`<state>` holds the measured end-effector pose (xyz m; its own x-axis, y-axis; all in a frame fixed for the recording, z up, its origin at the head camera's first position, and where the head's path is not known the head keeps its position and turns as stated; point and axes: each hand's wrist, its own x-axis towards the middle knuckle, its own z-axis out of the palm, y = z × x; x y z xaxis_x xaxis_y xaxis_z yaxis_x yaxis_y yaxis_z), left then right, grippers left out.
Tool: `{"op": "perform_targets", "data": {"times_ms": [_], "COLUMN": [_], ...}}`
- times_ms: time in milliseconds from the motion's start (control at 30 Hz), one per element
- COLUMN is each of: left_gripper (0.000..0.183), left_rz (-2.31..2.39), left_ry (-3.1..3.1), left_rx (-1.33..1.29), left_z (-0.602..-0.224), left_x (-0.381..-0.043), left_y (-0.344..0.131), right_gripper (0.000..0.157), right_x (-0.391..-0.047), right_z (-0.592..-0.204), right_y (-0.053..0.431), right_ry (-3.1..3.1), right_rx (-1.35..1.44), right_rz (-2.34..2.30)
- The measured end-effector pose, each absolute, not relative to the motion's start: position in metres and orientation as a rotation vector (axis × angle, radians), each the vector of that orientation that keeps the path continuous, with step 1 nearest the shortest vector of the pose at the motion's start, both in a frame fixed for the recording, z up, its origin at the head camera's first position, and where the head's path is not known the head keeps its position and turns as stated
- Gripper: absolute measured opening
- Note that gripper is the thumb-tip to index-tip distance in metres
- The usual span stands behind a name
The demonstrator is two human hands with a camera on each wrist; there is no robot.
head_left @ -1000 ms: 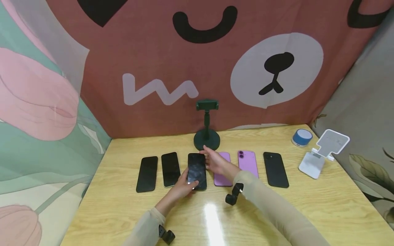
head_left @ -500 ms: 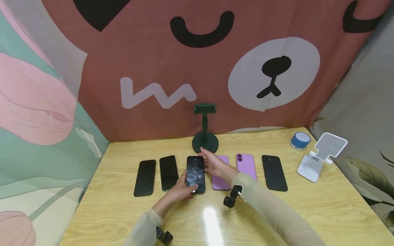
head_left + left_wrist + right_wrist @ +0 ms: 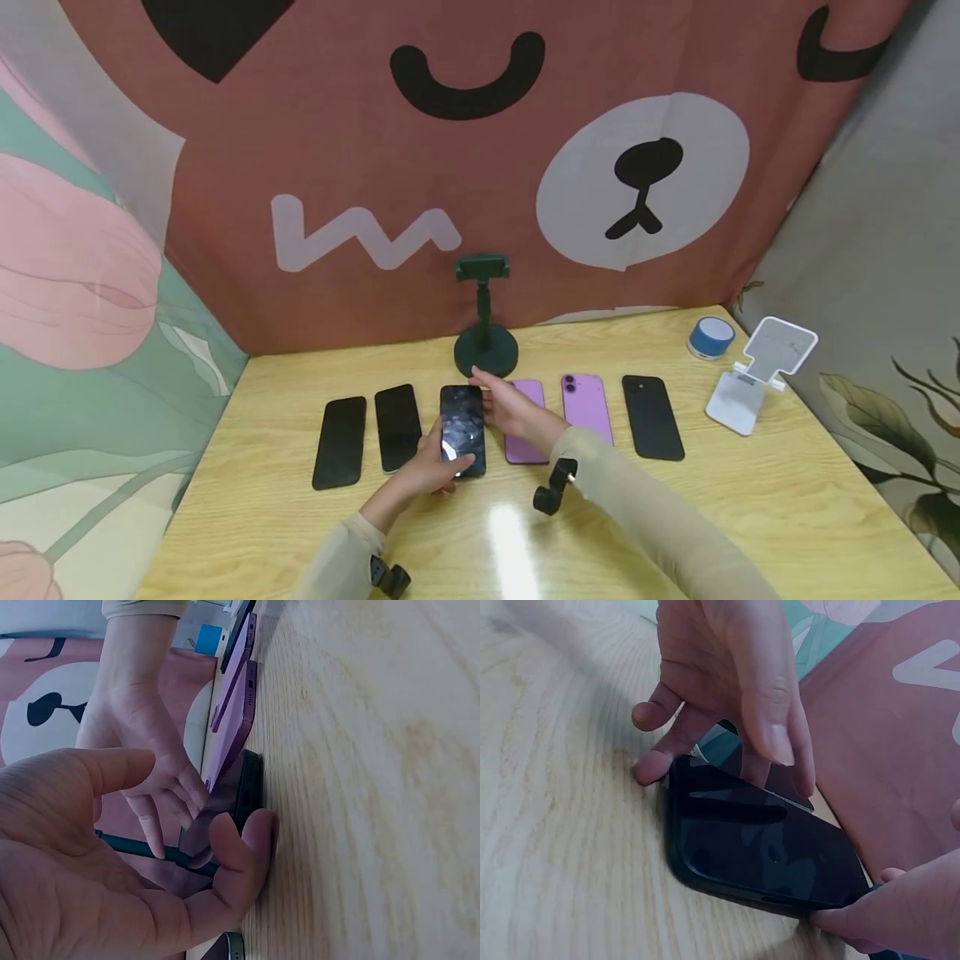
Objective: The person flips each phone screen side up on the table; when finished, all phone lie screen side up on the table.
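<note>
Head view: the middle black phone (image 3: 462, 429) sits in a row on the bench (image 3: 255, 525), between another black phone (image 3: 397, 425) and a purple phone (image 3: 527, 452), near the dark green stand (image 3: 486, 354); the left grip (image 3: 423, 469) is loose, fingers touching the phone's lower end, thumb raised above its screen; the right grip (image 3: 517, 412) is likewise unclosed, fingers at its upper right edge.
</note>
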<state>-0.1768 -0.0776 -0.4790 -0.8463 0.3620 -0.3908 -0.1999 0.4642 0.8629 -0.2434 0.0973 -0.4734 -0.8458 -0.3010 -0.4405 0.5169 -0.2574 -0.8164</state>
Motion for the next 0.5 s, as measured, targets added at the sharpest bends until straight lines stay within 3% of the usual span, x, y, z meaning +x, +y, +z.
{"op": "perform_targets", "data": {"times_ms": [500], "left_gripper": [0.104], "left_rz": [1.411], "left_ry": [2.187], "left_rx": [0.118], "left_z": [-0.483], "left_x": [-0.174], "left_y": [-0.080], "right_gripper": [0.079], "right_x": [-0.239], "right_z": [-0.482], "right_y": [0.099], "right_ry": [1.549], "right_rx": [0.217], "right_rz": [-2.153]}}
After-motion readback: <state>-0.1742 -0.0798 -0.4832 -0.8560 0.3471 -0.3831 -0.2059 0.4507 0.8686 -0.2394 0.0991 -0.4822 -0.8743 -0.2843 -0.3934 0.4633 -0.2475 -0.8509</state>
